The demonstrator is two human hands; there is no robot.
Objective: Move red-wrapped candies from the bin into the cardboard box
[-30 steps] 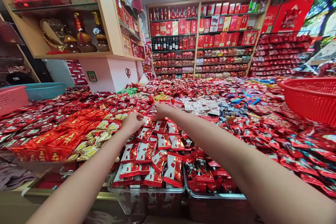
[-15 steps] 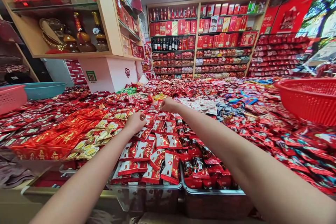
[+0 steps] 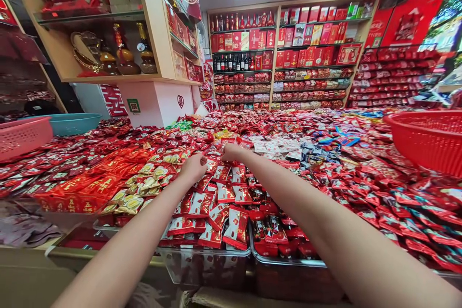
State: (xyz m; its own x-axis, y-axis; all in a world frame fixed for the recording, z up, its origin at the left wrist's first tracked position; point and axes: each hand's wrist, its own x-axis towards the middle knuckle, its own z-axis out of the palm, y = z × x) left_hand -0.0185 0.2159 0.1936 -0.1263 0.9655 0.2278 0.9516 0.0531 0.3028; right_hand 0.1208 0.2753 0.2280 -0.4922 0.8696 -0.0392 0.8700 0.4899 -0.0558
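Both my arms reach forward over a big display of wrapped sweets. My left hand (image 3: 194, 167) rests with curled fingers on the red-and-white packets (image 3: 216, 202) heaped in a clear bin (image 3: 202, 262). My right hand (image 3: 232, 152) is farther out, fingers bent down into the same red-and-white packets at the pile's far end. What either hand grips, if anything, is hidden under the knuckles. Gold-wrapped sweets (image 3: 144, 185) lie just left of my left hand, dark red packets (image 3: 274, 231) just right of the bin.
A red mesh basket (image 3: 428, 137) sits on the sweets at the right. A pink basket (image 3: 21, 135) and a teal basin (image 3: 72, 122) stand at the left. Shelves of red boxes and bottles (image 3: 274, 53) line the back wall; a wooden shelf unit (image 3: 119, 33) rises at the left.
My right hand moved a little farther out, then drew slightly back and down onto the packets. My left hand shifted slightly right. The view drifted a little.
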